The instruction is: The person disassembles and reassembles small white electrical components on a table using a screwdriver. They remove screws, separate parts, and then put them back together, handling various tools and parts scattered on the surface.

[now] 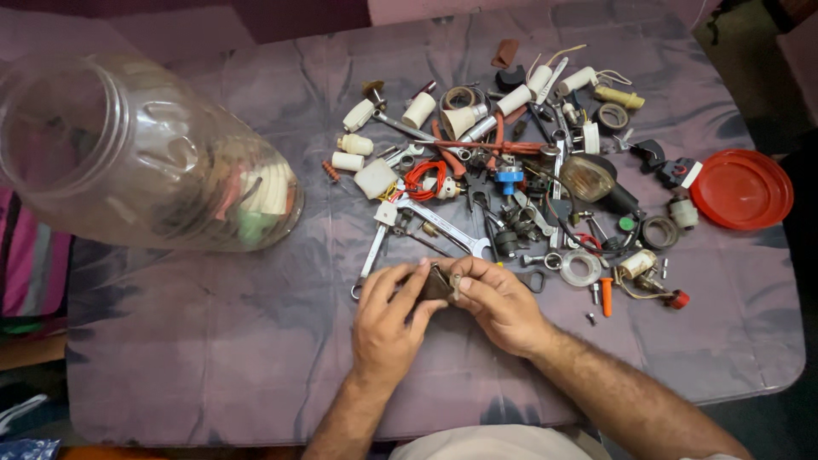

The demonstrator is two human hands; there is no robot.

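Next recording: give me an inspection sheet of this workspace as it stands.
Surface: table under a purple-grey cloth.
Job's things: small dark part held between both hands.
Clutter: heap of spanners, white fittings and tape rolls; clear plastic jar on its side, partly filled; red lid.
Hands: left hand and right hand both pinch the part.
Cables: red wire coil in the heap.
Surroundings: striped fabric at the left edge.

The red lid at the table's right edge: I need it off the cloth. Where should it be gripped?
Grip the red lid by its raised rim on the right side. It lies flat and round, that edge is free, while small parts crowd its left.
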